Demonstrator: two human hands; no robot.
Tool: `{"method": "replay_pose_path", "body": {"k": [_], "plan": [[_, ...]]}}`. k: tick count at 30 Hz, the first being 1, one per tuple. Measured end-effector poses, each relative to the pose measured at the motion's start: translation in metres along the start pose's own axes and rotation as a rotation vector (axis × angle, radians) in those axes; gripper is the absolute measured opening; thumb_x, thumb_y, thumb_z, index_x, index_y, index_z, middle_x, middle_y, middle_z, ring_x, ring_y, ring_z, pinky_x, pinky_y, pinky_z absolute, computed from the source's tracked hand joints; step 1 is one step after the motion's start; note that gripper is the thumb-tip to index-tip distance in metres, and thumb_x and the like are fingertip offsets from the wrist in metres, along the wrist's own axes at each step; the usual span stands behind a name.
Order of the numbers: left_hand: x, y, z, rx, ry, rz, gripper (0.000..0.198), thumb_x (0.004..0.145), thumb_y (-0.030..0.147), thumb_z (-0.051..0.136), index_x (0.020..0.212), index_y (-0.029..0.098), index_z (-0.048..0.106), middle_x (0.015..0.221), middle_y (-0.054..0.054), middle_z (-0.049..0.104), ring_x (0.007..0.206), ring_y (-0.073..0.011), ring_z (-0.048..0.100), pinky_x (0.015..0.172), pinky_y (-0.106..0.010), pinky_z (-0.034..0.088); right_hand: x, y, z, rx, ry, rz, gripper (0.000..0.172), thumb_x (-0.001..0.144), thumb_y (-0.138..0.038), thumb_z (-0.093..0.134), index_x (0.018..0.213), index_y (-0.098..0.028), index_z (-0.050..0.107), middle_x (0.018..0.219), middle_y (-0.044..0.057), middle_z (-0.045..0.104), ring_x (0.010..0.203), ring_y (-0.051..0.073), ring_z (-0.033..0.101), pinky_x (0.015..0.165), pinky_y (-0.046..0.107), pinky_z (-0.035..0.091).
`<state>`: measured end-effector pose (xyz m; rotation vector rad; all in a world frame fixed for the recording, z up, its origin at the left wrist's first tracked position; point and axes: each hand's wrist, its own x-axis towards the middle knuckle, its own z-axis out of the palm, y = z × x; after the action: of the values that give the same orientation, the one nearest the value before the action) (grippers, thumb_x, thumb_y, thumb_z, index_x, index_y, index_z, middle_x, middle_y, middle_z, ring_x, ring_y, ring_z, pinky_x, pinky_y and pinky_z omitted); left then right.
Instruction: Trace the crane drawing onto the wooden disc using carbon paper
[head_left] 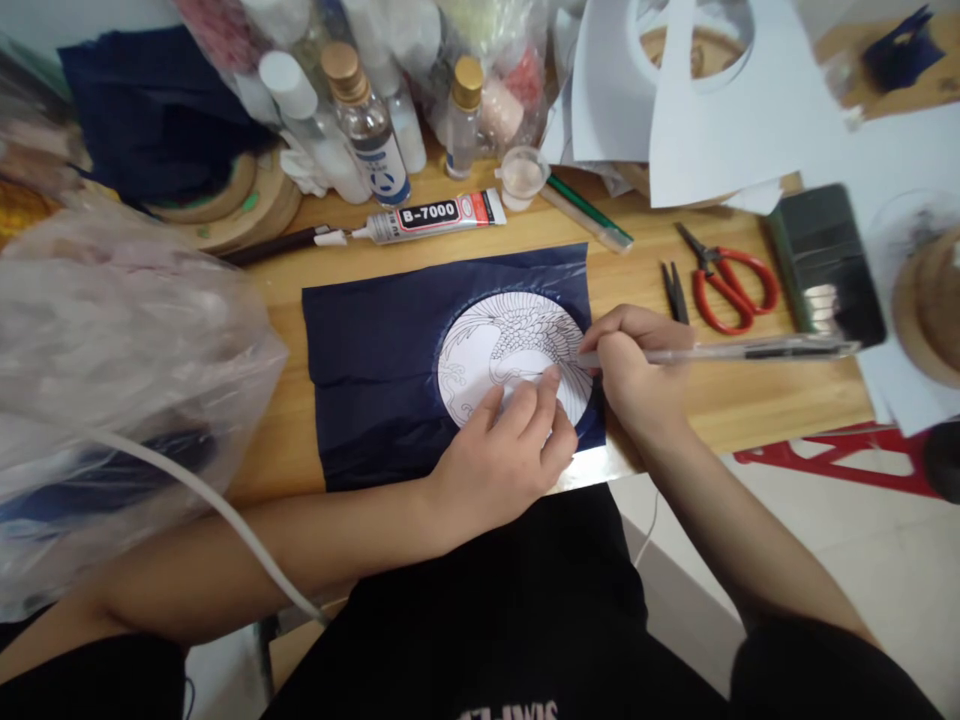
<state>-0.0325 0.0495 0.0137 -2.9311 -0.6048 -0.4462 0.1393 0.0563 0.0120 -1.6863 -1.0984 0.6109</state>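
A dark blue cloth (375,360) lies flat on the wooden table (750,390). On it rests a round white paper (495,345) printed with a line drawing of a bird. My left hand (502,455) presses the lower part of the paper, fingers stretched flat. My right hand (637,365) is closed on a clear pen (750,350), whose tip touches the paper's right edge.
Red-handled scissors (724,285) and dark tweezers (673,290) lie right of the cloth, with a black phone (829,265) beyond. A B-7000 glue tube (431,217), bottles (367,125), white paper cutouts (705,100) and wooden hoops (232,205) fill the back. A plastic bag (105,380) bulges at left.
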Motion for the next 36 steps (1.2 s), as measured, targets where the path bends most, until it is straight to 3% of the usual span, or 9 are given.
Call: {"method": "replay_pose_path", "body": {"k": [36], "plan": [[0.0019,-0.0013,-0.0038,-0.038,-0.034,0.017,0.036,0.094,0.037,0.052,0.108,0.006,0.062,0.129,-0.022,0.06,0.102,-0.0286,0.061,0.082,-0.039,0.05,-0.0015,0.0017,-0.0016,0.036,-0.013,-0.024,0.024,0.065,-0.008,0.045,0.046,-0.021,0.054,0.045,-0.002,0.052,0.045,0.01,0.045,0.042,0.026,0.031]]}}
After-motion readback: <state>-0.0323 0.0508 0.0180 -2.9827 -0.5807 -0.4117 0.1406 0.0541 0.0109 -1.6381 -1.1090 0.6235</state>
